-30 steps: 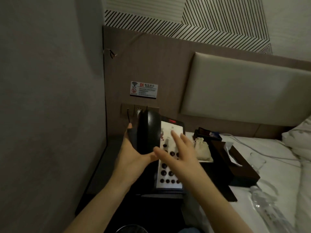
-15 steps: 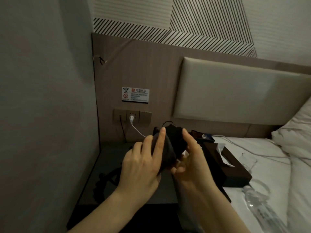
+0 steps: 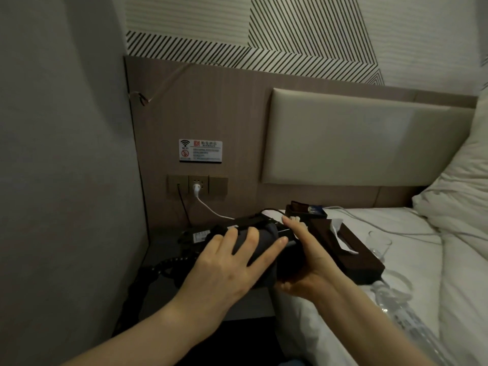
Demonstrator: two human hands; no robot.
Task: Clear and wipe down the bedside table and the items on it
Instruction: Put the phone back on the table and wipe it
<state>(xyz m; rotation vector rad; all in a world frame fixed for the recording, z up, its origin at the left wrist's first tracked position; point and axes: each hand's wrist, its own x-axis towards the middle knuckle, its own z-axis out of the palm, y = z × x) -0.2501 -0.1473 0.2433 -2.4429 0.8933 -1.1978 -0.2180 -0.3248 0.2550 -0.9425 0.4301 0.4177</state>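
The left hand (image 3: 227,268) presses a grey cloth (image 3: 261,249) onto the telephone (image 3: 253,228), gripped above the counter (image 3: 158,294) by the right hand (image 3: 306,262). Tissue box (image 3: 351,257) and glass (image 3: 379,243) lie cleared on the bed (image 3: 330,320); wiping remains.

Dark bedside table (image 3: 163,291) sits in the corner, a coiled black cord (image 3: 169,262) lying across its top. Beside it, the white bed (image 3: 412,260) carries a dark tissue box (image 3: 351,257), a clear glass (image 3: 379,244) and a plastic bottle (image 3: 401,313).
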